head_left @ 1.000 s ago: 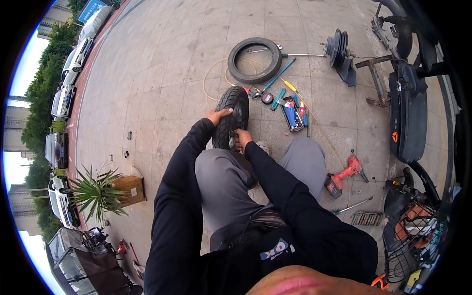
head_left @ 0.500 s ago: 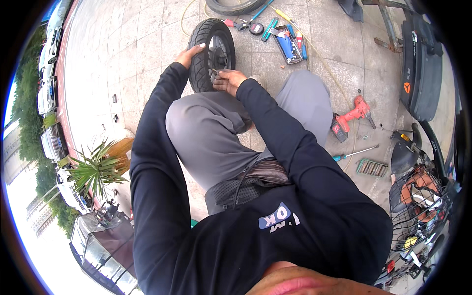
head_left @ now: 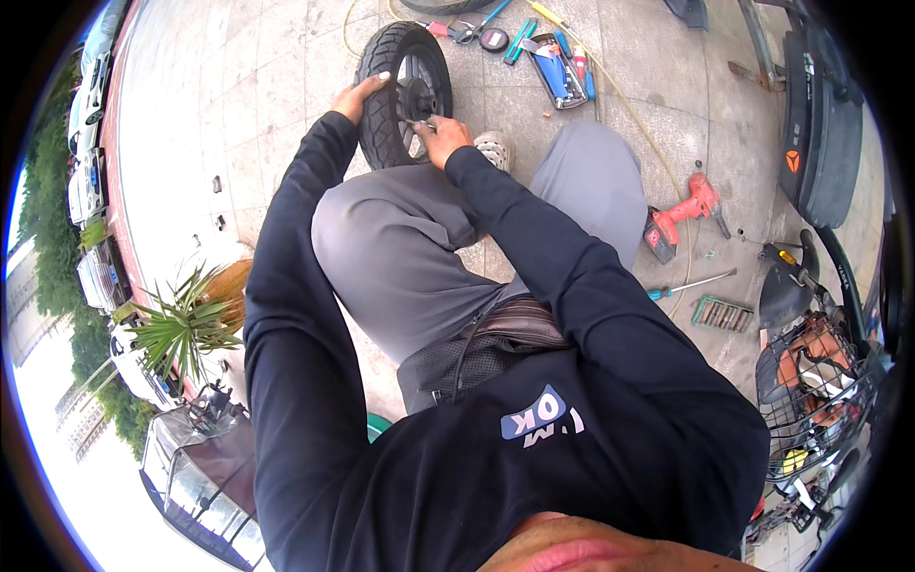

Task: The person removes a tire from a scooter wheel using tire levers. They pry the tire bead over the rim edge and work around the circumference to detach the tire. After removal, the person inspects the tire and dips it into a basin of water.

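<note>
A small wheel with a black treaded tyre and a dark spoked rim stands upright in front of my knees. My left hand grips its left side, thumb lying on the tread and the other fingers hidden behind. On the open face of the wheel, my right hand is closed at the lower part of the rim. A thin, small piece shows at its fingertips beside the spokes; its kind is too small to make out.
Beyond the wheel lie a round black gauge, a green-handled tool and a tool tray. To my right are a red cordless impact driver, a screwdriver and a small green case. A yellow hose crosses the tiles.
The wheel and both hands sit slightly farther up and left in view. My right hand has turned, its fingers now closer in against the rim.
</note>
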Demonstrator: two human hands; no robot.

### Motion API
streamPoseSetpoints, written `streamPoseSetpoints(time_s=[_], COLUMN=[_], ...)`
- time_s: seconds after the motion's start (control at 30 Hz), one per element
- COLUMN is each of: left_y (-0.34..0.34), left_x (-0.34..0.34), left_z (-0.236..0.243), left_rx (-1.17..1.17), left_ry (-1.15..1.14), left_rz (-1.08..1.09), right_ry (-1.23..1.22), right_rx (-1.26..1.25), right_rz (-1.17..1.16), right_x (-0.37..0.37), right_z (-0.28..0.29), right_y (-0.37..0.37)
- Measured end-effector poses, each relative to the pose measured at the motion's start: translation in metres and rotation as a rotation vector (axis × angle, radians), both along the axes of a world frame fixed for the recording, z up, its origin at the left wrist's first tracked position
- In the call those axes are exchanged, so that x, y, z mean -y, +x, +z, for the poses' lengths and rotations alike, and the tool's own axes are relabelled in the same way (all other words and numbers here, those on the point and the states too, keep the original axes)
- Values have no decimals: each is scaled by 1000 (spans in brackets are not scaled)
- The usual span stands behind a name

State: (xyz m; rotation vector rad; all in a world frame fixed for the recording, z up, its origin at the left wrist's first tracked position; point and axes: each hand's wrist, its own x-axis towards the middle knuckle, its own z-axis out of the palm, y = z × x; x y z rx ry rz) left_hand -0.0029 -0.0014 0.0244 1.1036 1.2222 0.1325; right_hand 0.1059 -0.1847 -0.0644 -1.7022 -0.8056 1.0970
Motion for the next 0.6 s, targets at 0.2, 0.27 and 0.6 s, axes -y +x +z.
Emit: streamPoseSetpoints(time_s=[0.2, 0.27, 0.6], left_y=[-1, -2, 1], left_x=[-11, -8, -9], left_z=[-5, -3, 1], left_rx=[-5, 37, 34], left_ry=[-6, -36, -40], left_rz=[-5, 18, -31], right_ry=[-59, 68, 10], right_rx=[-1009, -280, -1057], right_rz=[-97, -54, -335], right_x=[-18, -8, -15], right_z=[-15, -4, -7], right_y=[-12, -9, -20])
